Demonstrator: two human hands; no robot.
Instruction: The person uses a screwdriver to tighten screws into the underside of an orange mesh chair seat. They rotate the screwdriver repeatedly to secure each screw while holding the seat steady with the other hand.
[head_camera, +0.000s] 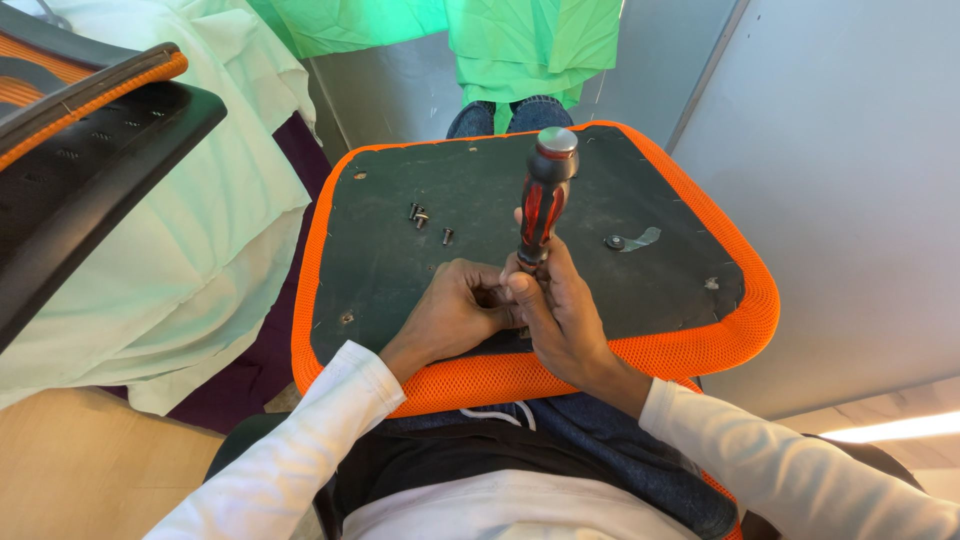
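An upturned chair seat (400, 270) with a black underside and orange mesh rim rests on my lap. My right hand (565, 315) grips a screwdriver (543, 195) with a red and black handle, held upright with its tip down on the seat. My left hand (450, 310) is curled beside the tip, its fingers pinched at the point where the shaft meets the board. The tip itself is hidden by my fingers. Three loose black screws (425, 220) lie on the board beyond my left hand.
A small metal bracket with a washer (632, 241) lies on the seat's right side. A black and orange chair back (80, 150) stands at the left over pale green cloth (190, 250). A grey panel (850, 200) lies at the right.
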